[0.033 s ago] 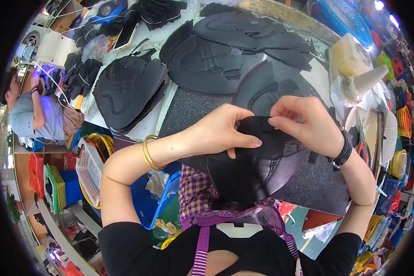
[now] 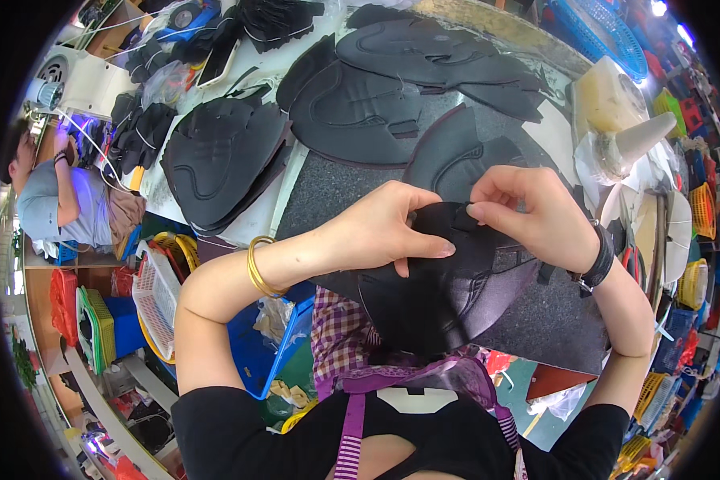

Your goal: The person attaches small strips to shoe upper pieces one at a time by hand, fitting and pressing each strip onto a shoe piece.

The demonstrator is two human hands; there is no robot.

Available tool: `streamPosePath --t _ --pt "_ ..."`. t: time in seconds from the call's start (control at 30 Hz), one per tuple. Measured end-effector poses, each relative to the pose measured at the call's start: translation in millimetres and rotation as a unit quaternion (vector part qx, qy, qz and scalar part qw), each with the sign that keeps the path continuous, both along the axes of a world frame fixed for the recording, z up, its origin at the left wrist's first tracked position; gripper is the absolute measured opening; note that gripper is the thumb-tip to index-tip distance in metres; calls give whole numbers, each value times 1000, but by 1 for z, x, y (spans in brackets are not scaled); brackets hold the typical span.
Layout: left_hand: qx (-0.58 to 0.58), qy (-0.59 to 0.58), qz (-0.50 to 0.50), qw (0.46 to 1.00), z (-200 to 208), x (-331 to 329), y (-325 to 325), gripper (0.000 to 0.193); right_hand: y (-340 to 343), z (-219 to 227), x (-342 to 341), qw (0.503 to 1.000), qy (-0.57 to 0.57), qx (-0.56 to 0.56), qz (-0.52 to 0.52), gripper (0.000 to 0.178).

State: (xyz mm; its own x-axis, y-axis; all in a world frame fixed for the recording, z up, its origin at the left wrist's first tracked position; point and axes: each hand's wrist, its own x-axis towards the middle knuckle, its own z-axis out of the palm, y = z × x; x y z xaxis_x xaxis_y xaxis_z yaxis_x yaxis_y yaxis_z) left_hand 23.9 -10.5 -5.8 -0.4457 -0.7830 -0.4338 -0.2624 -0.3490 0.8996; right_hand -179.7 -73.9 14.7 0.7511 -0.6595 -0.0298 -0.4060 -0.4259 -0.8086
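Between my hands is a black shoe upper (image 2: 412, 300), its near part hanging down over the table's front edge toward my apron. My left hand (image 2: 388, 228) grips its far edge, thumb on top and fingers behind. My right hand (image 2: 532, 216) is closed, thumb and forefinger pinching the same piece at its upper right corner. More black shoe uppers lie flat just beyond my hands: one overlapping piece (image 2: 456, 152) is nearest, with a wide curved one (image 2: 352, 112) farther left. A stack of uppers (image 2: 224, 160) rests at the left.
A pale cone-shaped post (image 2: 644, 136) rises at the right beside a yellowish block (image 2: 608, 96). A phone (image 2: 218, 64) lies at the far left. Below the left table edge stand a white basket (image 2: 154, 300) and a blue crate (image 2: 276, 360). Another person (image 2: 64, 192) sits at far left.
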Motion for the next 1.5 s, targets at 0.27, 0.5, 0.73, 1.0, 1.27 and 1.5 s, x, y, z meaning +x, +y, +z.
streamPosePath --t 0.27,0.5,0.73,1.0,1.27,1.5 --pt "8 26 -10 1000 -5 0 -2 22 -12 0 2 999 15 34 27 17" --pt "30 29 -13 999 -10 -1 0 21 -14 2 2 990 35 133 33 17" --pt "35 24 -12 999 -7 -4 1 23 -12 4 1 987 57 147 18 17" --pt "35 4 -22 999 -6 -5 1 25 -14 2 0 986 61 152 18 19" --pt "46 -10 -33 998 -8 -5 -1 20 -17 9 1 982 106 151 28 14" --pt "41 -7 -40 998 -6 -4 -2 20 -15 5 2 986 77 141 42 17"
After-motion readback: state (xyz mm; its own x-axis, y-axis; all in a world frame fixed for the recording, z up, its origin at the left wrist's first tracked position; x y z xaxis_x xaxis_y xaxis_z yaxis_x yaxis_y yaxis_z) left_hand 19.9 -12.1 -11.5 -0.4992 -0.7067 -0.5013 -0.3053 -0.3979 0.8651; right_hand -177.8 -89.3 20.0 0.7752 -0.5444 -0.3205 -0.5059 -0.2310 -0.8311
